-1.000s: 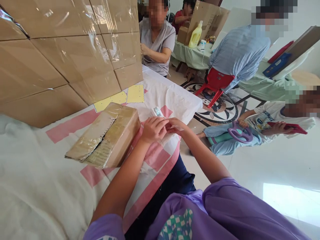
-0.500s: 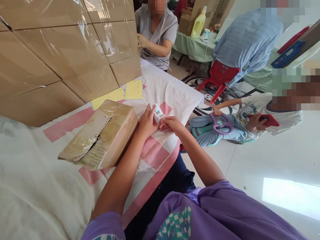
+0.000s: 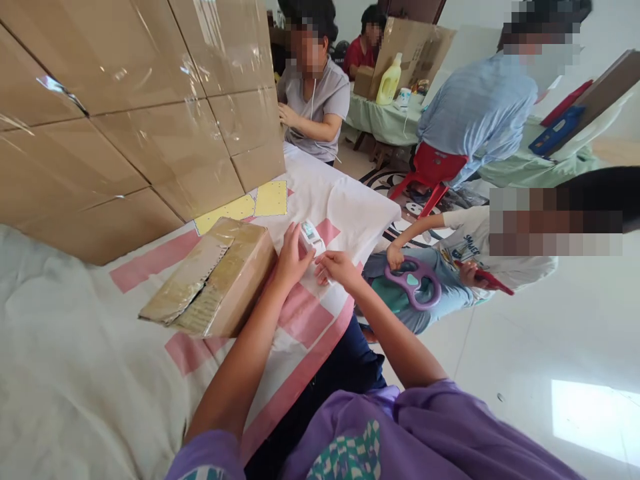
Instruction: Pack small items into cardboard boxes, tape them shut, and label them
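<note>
A small white device [image 3: 311, 235] with a greenish-grey panel on its upper face is held over the cloth-covered table. My left hand [image 3: 293, 257] is closed around its left side, with the thumb near its lower end. Close by on the right, my right hand [image 3: 340, 269] has its fingers pinched together by the device's lower end. Whatever lies between those fingertips is too small to make out. Left of my hands sits a taped cardboard box [image 3: 220, 280], and its worn top flaps meet at a torn seam.
Stacked cardboard cartons [image 3: 150, 113] wall off the table's far left. Yellow sheets [image 3: 270, 199] lie at their foot. A person [image 3: 320, 100] sits across the table. To the right, a seated person in a white shirt [image 3: 515, 233] has one hand on a purple steering-wheel-shaped handle [image 3: 413, 283].
The view has tilted up, so more of the people at the back shows. My left hand stays on the white device, and my right hand stays pinched beside it.
</note>
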Demonstrator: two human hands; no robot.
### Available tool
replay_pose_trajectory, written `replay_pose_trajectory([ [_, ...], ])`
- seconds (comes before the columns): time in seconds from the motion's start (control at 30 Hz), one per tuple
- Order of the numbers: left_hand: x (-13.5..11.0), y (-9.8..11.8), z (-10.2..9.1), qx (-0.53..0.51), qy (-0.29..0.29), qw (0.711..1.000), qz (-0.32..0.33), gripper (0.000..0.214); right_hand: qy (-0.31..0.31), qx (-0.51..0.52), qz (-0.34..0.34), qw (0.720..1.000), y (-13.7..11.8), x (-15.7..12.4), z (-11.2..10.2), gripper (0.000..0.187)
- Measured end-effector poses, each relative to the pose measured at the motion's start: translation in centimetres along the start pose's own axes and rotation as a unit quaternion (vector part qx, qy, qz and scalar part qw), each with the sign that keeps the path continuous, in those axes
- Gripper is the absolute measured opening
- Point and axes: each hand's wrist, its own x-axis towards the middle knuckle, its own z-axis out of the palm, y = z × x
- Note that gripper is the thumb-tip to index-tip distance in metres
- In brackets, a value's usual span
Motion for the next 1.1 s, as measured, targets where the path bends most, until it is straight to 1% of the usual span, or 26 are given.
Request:
replay_pose_trajectory([
  [0.03, -0.9, 1.2, -0.8, -0.034, 0.021, 0.999, -0.009, 0.061, -0.022, -0.007, -0.021, 1.0, -0.4, -0.9, 0.5, 0.018],
  [0.07, -2.1, 2.6, -1.8, -0.065, 0.024, 0.997, -0.03, 0.05, -0.049, -0.018, -0.047, 0.998, -0.8, -1.8, 1.1, 0.018],
  [0.1, -3.6, 3.9, -2.9, -0.09, 0.013, 0.994, -0.06, 0.044, -0.081, -0.034, -0.076, 0.993, -1.2, -2.7, 1.8, 0.018],
  [0.13, -5.2, 5.1, -4.1, -0.107, 0.013, 0.99, -0.088, 0.041, -0.116, -0.052, -0.107, 0.986, -1.6, -3.7, 2.6, 0.019],
  [0.17, -7.0, 6.1, -5.3, -0.108, 0.025, 0.988, -0.111, 0.04, -0.152, -0.071, -0.137, 0.976, -2.0, -4.6, 3.4, 0.02],
  [0.2, -8.8, 6.9, -6.4, -0.093, 0.051, 0.986, -0.126, 0.038, -0.186, -0.087, -0.161, 0.965, -2.3, -5.4, 4.2, 0.021],
  [0.27, -12.1, 7.7, -8.4, -0.06, 0.127, 0.982, -0.129, 0.031, -0.255, -0.119, -0.196, 0.939, -2.9, -6.8, 6.0, 0.022],
  [0.33, -14.6, 8.1, -10.0, -0.024, 0.184, 0.976, -0.113, 0.024, -0.299, -0.161, -0.23, 0.912, -3.4, -7.7, 7.6, 0.022],
  [0.43, -16.8, 8.9, -11.8, 0.03, 0.232, 0.968, -0.088, 0.018, -0.309, -0.241, -0.309, 0.866, -4.1, -8.6, 9.5, 0.019],
  [0.5, -17.2, 9.8, -12.9, 0.075, 0.255, 0.962, -0.065, 0.013, -0.316, -0.262, -0.348, 0.843, -4.8, -8.9, 10.4, 0.019],
  [0.53, -17.2, 10.3, -13.4, 0.106, 0.263, 0.958, -0.041, 0.01, -0.325, -0.262, -0.354, 0.837, -5.1, -9.0, 10.7, 0.019],
  [0.6, -16.9, 11.1, -14.3, 0.181, 0.267, 0.946, 0.029, 0.01, -0.344, -0.251, -0.346, 0.836, -5.7, -9.3, 11.2, 0.021],
  [0.63, -16.6, 11.4, -14.7, 0.221, 0.264, 0.936, 0.067, 0.012, -0.348, -0.24, -0.336, 0.842, -6.0, -9.3, 11.4, 0.022],
  [0.7, -16.0, 11.5, -15.3, 0.293, 0.259, 0.912, 0.126, 0.017, -0.357, -0.196, -0.3, 0.863, -6.3, -9.4, 11.7, 0.02],
  [0.73, -15.7, 11.5, -15.5, 0.318, 0.263, 0.9, 0.143, 0.018, -0.369, -0.161, -0.27, 0.875, -6.4, -9.4, 11.8, 0.019],
  [0.8, -15.0, 11.3, -15.6, 0.347, 0.281, 0.881, 0.156, 0.018, -0.398, -0.087, -0.2, 0.891, -6.5, -9.4, 11.9, 0.022],
  [0.83, -14.7, 11.2, -15.6, 0.35, 0.288, 0.878, 0.155, 0.017, -0.411, -0.059, -0.166, 0.895, -6.5, -9.5, 11.9, 0.026],
  [0.9, -13.9, 11.2, -15.7, 0.334, 0.301, 0.883, 0.135, 0.015, -0.419, -0.038, -0.12, 0.899, -6.6, -9.5, 11.8, 0.04],
  [0.97, -13.0, 11.4, -16.1, 0.298, 0.326, 0.893, 0.088, 0.011, -0.398, -0.062, -0.111, 0.909, -6.7, -9.3, 11.5, 0.057],
  [1.0, -12.4, 11.5, -16.4, 0.276, 0.347, 0.895, 0.057, 0.008, -0.375, -0.079, -0.118, 0.916, -6.7, -9.1, 11.3, 0.061],
  [1.03, -11.9, 11.6, -16.9, 0.256, 0.366, 0.895, 0.022, 0.006, -0.348, -0.094, -0.128, 0.924, -6.7, -8.7, 11.1, 0.057],
  [1.1, -10.6, 11.6, -18.0, 0.224, 0.382, 0.895, -0.047, 0.011, -0.308, -0.117, -0.143, 0.933, -6.7, -7.8, 10.6, 0.034],
])
